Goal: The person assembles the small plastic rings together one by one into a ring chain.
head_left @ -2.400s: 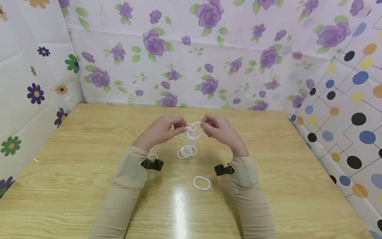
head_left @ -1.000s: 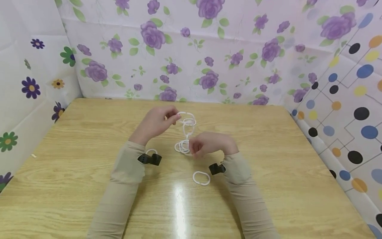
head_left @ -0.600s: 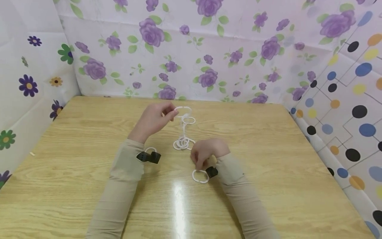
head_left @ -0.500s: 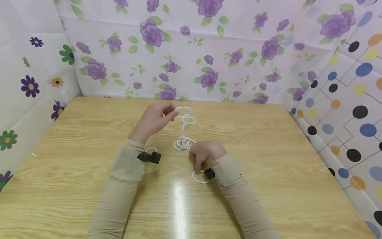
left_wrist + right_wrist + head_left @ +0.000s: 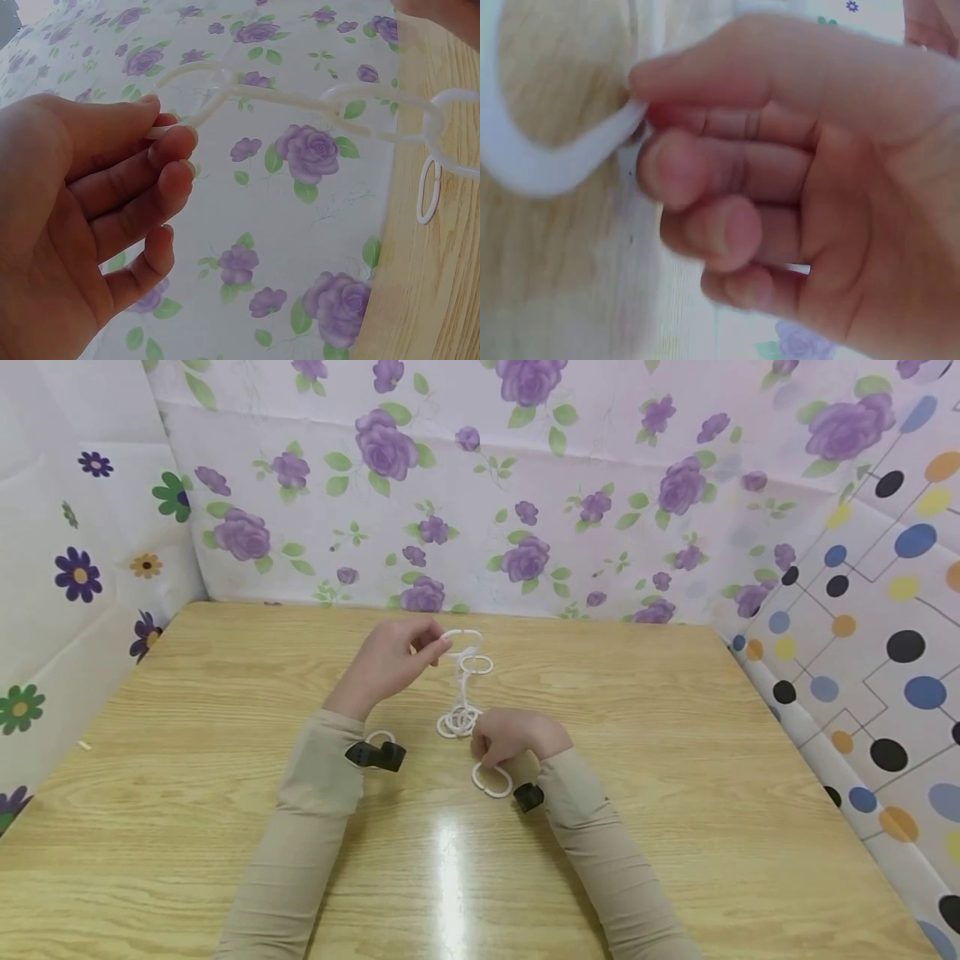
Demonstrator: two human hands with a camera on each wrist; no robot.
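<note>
Palm of right hand (image 5: 817, 187) pinching link (image 5: 544, 172): right-wrist view, not head.

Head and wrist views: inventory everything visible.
table: 1, light wood, across foreground
back cloth: 1, white, purple-flowered, behind table
left cloth: 1, white, flowered, left side
right cloth: 1, white, dotted, right side
scrap: 1, whitish, table's left edge
chain: 1, white, hanging into pile, links uncountable
far ring: 1, white, apparently beyond chain
held ring: 1, white, nearer than chain
left camera: 1, black, left wrist
near ring: 1, white, partly behind left camera
right camera: 1, black, right wrist
sleeves: 2, beige, arms
left hand: 1, holding chain's top
right hand: 1, pinching held ring
</note>
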